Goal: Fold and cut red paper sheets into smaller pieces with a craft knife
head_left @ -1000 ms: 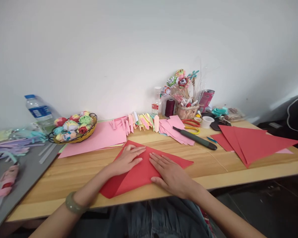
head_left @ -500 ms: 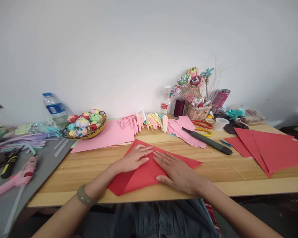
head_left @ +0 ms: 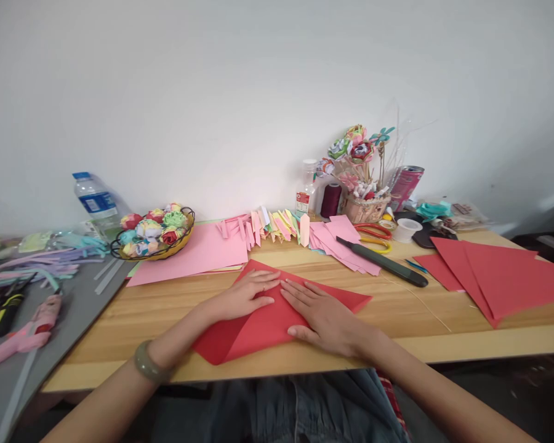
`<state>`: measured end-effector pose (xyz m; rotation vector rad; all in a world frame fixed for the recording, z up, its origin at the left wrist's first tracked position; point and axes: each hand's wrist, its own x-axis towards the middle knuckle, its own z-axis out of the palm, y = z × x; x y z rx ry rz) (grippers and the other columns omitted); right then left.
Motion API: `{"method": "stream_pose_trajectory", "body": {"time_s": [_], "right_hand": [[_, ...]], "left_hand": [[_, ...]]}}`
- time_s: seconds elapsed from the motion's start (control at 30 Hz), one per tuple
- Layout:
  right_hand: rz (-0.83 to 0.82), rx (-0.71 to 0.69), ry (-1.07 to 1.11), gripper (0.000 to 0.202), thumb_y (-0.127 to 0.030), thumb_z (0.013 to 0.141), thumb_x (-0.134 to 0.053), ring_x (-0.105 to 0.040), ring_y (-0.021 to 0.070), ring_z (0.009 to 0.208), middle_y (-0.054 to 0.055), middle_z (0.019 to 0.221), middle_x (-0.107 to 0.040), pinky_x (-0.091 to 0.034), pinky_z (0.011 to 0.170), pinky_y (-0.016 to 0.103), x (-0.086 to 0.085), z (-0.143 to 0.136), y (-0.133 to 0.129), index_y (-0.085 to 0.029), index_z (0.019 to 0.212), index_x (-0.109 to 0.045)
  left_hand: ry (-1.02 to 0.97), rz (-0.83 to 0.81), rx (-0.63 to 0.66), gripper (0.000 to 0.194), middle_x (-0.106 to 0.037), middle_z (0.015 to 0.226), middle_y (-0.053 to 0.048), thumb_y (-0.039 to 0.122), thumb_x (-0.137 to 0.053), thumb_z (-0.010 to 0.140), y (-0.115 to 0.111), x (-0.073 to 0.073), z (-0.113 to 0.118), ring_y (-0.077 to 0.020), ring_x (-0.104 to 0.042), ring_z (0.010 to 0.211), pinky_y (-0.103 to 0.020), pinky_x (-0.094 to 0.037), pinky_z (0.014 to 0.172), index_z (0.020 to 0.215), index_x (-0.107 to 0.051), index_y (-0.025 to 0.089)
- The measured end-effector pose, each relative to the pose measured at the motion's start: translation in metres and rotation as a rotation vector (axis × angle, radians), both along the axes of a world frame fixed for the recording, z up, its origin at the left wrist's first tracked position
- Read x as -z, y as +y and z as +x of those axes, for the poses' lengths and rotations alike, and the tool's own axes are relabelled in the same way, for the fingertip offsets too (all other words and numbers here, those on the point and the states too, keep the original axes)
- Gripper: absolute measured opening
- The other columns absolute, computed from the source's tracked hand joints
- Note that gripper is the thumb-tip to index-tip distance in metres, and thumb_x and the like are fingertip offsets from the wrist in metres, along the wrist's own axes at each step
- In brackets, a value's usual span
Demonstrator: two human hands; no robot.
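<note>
A sheet of red paper (head_left: 263,335) lies partly folded over at the front of the wooden table, its right corner pointing outward and its front left part showing a darker, shaded layer. My left hand (head_left: 244,295) rests on its upper left part, fingers stretched toward the right. Flat on the paper beside it is my right hand (head_left: 321,317), fingers extended and thumb apart. The fingertips of both hands come close together near the middle. Part of the paper is hidden under the hands.
More red sheets (head_left: 508,277) lie at the right. A utility knife (head_left: 388,263), scissors (head_left: 373,237) and pink paper pieces (head_left: 344,246) lie behind my right hand. A basket of paper flowers (head_left: 184,237) stands back left; a pink glue gun (head_left: 37,332) and pliers (head_left: 7,314) lie left.
The whole view has shifted slightly, moving things a little to the left. Both hands remain spread on the red paper in nearly the same pose.
</note>
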<state>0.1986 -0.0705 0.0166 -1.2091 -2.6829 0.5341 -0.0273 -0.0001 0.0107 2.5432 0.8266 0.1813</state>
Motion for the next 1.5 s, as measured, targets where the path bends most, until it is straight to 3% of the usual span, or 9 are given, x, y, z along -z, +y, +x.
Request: {"method": "stream_pose_trajectory", "body": {"time_s": [0.17, 0.33, 0.57, 0.73, 1.0, 1.13, 1.27, 1.37, 1.5], "right_hand": [[0.074, 0.029, -0.005, 0.070, -0.057, 0.088, -0.028, -0.023, 0.0222, 0.134, 0.013, 0.145, -0.026, -0.021, 0.110, 0.040, 0.003, 0.005, -0.012, -0.010, 0.140, -0.029], [0.132, 0.129, -0.034, 0.063, -0.048, 0.090, -0.035, -0.023, 0.0232, 0.134, 0.012, 0.145, -0.024, -0.026, 0.108, 0.043, 0.008, 0.048, -0.035, -0.012, 0.141, -0.026], [0.190, 0.401, 0.038, 0.047, -0.037, 0.090, -0.039, -0.037, 0.0235, 0.127, 0.007, 0.139, -0.041, -0.033, 0.105, 0.046, 0.019, 0.127, -0.073, -0.023, 0.135, -0.041], [0.266, 0.713, 0.227, 0.040, -0.040, 0.088, -0.041, -0.059, 0.0238, 0.104, 0.011, 0.118, -0.059, -0.050, 0.087, 0.040, 0.022, 0.133, -0.068, -0.021, 0.121, -0.054], [0.155, 0.436, 0.259, 0.027, -0.029, 0.086, -0.045, -0.062, 0.0202, 0.091, 0.009, 0.100, -0.066, -0.050, 0.080, 0.036, 0.003, 0.109, -0.020, -0.019, 0.101, -0.065], [0.321, 0.383, 0.352, 0.023, -0.026, 0.085, -0.046, -0.063, 0.0181, 0.080, 0.008, 0.085, -0.069, -0.050, 0.068, 0.031, -0.026, 0.098, -0.022, -0.019, 0.088, -0.068], [0.518, 0.320, 0.323, 0.022, -0.026, 0.084, -0.048, -0.061, 0.0174, 0.074, 0.006, 0.076, -0.067, -0.047, 0.061, 0.029, -0.068, 0.077, -0.029, -0.021, 0.081, -0.069], [0.575, 0.268, 0.320, 0.021, -0.026, 0.084, -0.049, -0.060, 0.0169, 0.070, 0.006, 0.074, -0.066, -0.046, 0.059, 0.028, -0.094, 0.061, -0.032, -0.021, 0.080, -0.069], [0.643, 0.313, 0.467, 0.016, -0.025, 0.082, -0.052, -0.060, 0.0176, 0.077, 0.005, 0.082, -0.067, -0.048, 0.064, 0.030, -0.108, 0.047, -0.030, -0.022, 0.086, -0.067]], "left_hand": [[0.025, 0.023, 0.038, 0.050, -0.028, 0.146, -0.003, 0.044, -0.040, 0.091, 0.002, 0.005, -0.005, -0.0200, -0.024, 0.135, -0.041, -0.016, 0.112, 0.138, -0.032, 0.027], [0.037, 0.031, 0.051, 0.051, -0.026, 0.147, -0.002, 0.046, -0.034, 0.093, -0.001, 0.007, -0.008, -0.0191, -0.021, 0.136, -0.043, -0.012, 0.112, 0.140, -0.026, 0.029], [0.039, 0.049, 0.035, 0.050, -0.028, 0.146, -0.002, 0.046, -0.034, 0.092, 0.000, 0.008, -0.008, -0.0199, -0.023, 0.135, -0.043, -0.011, 0.112, 0.139, -0.027, 0.030], [0.056, 0.050, 0.016, 0.050, -0.028, 0.146, -0.002, 0.046, -0.035, 0.092, -0.001, 0.007, -0.007, -0.0207, -0.024, 0.135, -0.045, -0.013, 0.112, 0.139, -0.029, 0.029], [0.038, -0.012, -0.005, 0.048, -0.029, 0.145, -0.003, 0.042, -0.040, 0.091, 0.001, 0.004, -0.006, -0.0213, -0.025, 0.134, -0.046, -0.016, 0.111, 0.137, -0.034, 0.028], [0.007, -0.118, 0.036, 0.041, -0.043, 0.138, -0.003, 0.040, -0.043, 0.090, 0.004, -0.024, 0.002, -0.0213, -0.036, 0.129, -0.042, -0.026, 0.108, 0.128, -0.048, 0.025], [-0.142, -0.154, -0.099, 0.045, -0.055, 0.127, -0.003, 0.047, -0.030, 0.093, -0.020, -0.080, 0.032, -0.0199, -0.051, 0.116, -0.037, -0.038, 0.100, 0.123, -0.054, 0.024], [-0.200, 0.137, -0.122, 0.048, -0.059, 0.121, -0.002, 0.053, -0.057, 0.077, -0.050, -0.117, 0.057, -0.0264, -0.053, 0.112, -0.040, -0.039, 0.097, 0.117, -0.059, 0.025], [-0.284, 0.235, -0.155, 0.023, -0.071, 0.089, 0.001, 0.032, -0.052, 0.085, -0.070, -0.139, 0.077, -0.0178, -0.063, 0.075, -0.029, -0.048, 0.072, 0.101, -0.068, 0.028]]}}
